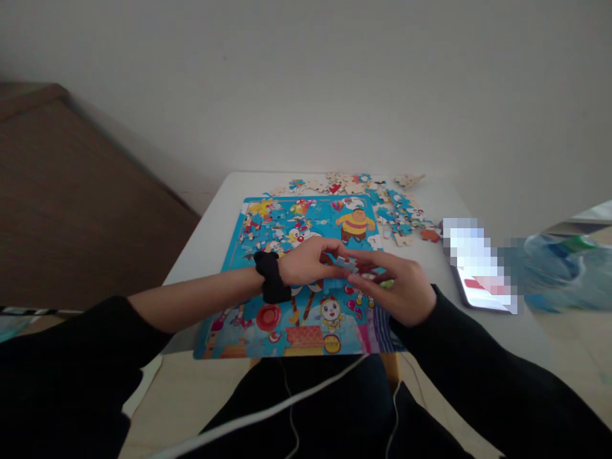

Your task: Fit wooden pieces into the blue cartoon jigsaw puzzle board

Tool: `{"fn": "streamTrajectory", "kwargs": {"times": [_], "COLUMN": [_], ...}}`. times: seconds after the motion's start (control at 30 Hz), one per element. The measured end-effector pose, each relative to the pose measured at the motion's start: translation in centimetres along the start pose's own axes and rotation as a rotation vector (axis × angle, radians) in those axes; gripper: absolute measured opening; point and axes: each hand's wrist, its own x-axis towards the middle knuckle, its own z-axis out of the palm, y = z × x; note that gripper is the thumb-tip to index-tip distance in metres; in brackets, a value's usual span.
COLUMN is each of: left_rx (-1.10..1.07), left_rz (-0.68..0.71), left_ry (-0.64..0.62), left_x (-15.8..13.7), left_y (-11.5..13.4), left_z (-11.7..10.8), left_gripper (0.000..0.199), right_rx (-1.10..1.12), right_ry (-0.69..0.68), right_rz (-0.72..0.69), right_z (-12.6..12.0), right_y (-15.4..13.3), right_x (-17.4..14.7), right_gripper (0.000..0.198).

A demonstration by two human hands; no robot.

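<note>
A light-blue jigsaw puzzle piece (346, 262) is pinched between the fingertips of my two hands, just above the puzzle board. My left hand (306, 260), with a black band (271, 275) at the wrist, grips it from the left. From the right, my right hand (399, 284) has thumb and fingers closed at its other side. Beneath them lies the blue cartoon puzzle board (233, 255), with many pieces laid in its frame. My hands cover part of its middle.
Loose puzzle pieces (399, 213) are heaped along the board's far and right sides on the white table (203, 245). A lit phone (478, 268) lies at the right, near a clear plastic bag (568, 271). A white cable (268, 411) crosses my lap.
</note>
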Motion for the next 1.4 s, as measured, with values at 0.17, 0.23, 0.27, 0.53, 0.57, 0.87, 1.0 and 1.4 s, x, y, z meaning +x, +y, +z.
{"fn": "streamTrajectory", "kwargs": {"times": [0.17,0.23,0.27,0.53,0.57,0.87,1.0,1.4], "left_rx": [-0.153,-0.188,-0.189,-0.139,-0.108,0.804,1.048,1.258], "left_rz": [-0.074,-0.074,-0.072,-0.028,-0.021,0.175,0.307,0.369], "left_ry": [0.033,0.074,0.098,0.138,0.136,0.145,0.048,0.111], "left_x": [-0.9,-1.6,-2.0,-5.7,-6.2,-8.7,-8.0,-7.6], "left_y": [-1.2,-1.8,-2.1,-2.7,-2.5,-1.7,-2.6,-2.7], "left_z": [-0.5,-0.7,-0.8,-0.4,-0.4,-0.8,-0.2,0.9], "left_gripper": [0.021,0.026,0.029,0.042,0.041,0.038,0.031,0.026], "right_rx": [-0.099,-0.215,-0.281,-0.562,-0.564,-0.516,-0.523,-0.31], "right_ry": [0.099,0.131,0.124,-0.119,-0.138,-0.111,-0.136,0.005], "right_rz": [-0.045,-0.156,-0.223,-0.503,-0.516,-0.448,-0.492,-0.117], "right_z": [0.9,0.9,0.9,1.8,1.8,1.8,1.9,2.5], "right_y": [1.4,1.9,2.1,3.5,3.7,3.2,3.0,2.8], "right_x": [1.1,1.0,0.9,0.6,0.7,0.7,0.9,1.2], "right_gripper": [0.015,0.015,0.016,0.022,0.023,0.024,0.022,0.022]}}
